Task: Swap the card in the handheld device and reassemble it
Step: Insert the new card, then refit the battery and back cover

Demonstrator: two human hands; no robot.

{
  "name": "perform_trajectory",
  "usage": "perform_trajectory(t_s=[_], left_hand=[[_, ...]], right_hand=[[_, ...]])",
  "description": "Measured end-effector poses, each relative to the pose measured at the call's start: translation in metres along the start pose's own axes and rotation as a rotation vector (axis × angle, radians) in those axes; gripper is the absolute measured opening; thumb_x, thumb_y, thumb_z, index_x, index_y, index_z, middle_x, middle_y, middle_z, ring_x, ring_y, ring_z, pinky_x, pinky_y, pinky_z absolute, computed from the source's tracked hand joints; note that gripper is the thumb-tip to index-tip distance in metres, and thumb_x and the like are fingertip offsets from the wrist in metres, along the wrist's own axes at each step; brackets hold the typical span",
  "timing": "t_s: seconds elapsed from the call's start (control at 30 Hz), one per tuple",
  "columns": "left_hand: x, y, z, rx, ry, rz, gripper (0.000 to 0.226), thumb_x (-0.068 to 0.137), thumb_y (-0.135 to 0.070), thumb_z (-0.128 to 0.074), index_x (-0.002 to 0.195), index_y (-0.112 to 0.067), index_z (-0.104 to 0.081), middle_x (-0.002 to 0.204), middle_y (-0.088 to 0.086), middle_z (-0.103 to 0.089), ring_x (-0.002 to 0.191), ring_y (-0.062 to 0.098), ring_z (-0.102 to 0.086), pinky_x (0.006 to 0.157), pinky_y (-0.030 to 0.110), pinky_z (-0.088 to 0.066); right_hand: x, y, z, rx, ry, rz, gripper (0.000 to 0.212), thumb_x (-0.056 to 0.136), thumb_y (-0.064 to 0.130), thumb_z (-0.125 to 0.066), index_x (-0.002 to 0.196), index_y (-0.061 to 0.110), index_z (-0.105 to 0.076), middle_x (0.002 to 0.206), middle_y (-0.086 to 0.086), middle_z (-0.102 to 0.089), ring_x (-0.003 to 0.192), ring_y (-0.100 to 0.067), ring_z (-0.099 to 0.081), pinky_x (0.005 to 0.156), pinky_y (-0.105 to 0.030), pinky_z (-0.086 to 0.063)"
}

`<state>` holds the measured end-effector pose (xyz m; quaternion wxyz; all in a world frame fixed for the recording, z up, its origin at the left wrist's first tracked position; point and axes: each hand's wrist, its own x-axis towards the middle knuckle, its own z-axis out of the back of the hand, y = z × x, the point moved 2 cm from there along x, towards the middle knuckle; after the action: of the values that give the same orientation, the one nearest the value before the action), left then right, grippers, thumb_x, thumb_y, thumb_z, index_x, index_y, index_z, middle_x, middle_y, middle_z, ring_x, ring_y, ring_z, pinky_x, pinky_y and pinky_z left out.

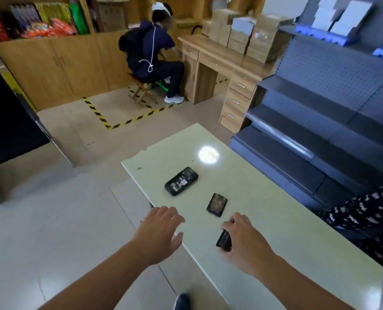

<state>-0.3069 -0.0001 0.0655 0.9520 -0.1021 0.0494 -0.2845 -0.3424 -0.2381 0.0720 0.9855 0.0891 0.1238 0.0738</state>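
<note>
A black handheld device (181,181) lies on the pale green table (275,220) with its back off, so labels and inner parts show. Nearer to me rests a separate dark flat piece (217,204), probably the back cover. My right hand (245,240) is closed around a small black block (224,240), likely the battery, just above the table's near part. My left hand (161,231) hovers over the table's left edge with fingers spread and nothing in it. No card is visible.
A person sits on a wooden stool (141,90) at a desk (221,63) across the room. Dark blue shelving (320,108) stands right of the table. Another person's patterned sleeve (364,211) reaches in at the right. Tiled floor lies to the left.
</note>
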Motion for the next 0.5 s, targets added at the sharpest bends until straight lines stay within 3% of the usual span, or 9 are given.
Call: perform_trajectory(t_s=[0.2, 0.4, 0.5], left_hand=[[0.084, 0.064, 0.005, 0.022, 0.052, -0.091, 0.039, 0.098, -0.038, -0.053, 0.131, -0.02, -0.063, 0.128, 0.003, -0.064, 0.119, 0.025, -0.059, 0.11, 0.041, -0.04], [0.15, 0.112, 0.015, 0.056, 0.111, -0.186, 0.04, 0.1, -0.04, -0.045, 0.134, -0.023, -0.059, 0.129, -0.002, -0.06, 0.116, 0.02, -0.055, 0.108, 0.036, -0.036], [0.181, 0.132, 0.016, 0.045, 0.127, -0.238, 0.038, 0.101, -0.04, -0.043, 0.132, -0.025, -0.059, 0.128, -0.003, -0.06, 0.115, 0.02, -0.054, 0.106, 0.034, -0.035]], right_hand=[[0.085, 0.003, -0.003, 0.088, -0.013, -0.093, 0.048, 0.087, 0.044, -0.064, 0.13, 0.022, -0.058, 0.133, 0.002, -0.043, 0.13, -0.015, -0.041, 0.093, -0.028, -0.054], [0.145, -0.006, 0.015, 0.4, 0.002, -0.277, 0.045, 0.077, 0.041, -0.076, 0.115, 0.021, -0.065, 0.116, 0.002, -0.05, 0.111, -0.016, -0.053, 0.096, -0.029, -0.051], [0.163, -0.01, 0.022, 0.385, 0.012, -0.308, 0.052, 0.076, 0.04, -0.078, 0.123, 0.023, -0.063, 0.121, 0.003, -0.048, 0.116, -0.014, -0.048, 0.099, -0.026, -0.049]])
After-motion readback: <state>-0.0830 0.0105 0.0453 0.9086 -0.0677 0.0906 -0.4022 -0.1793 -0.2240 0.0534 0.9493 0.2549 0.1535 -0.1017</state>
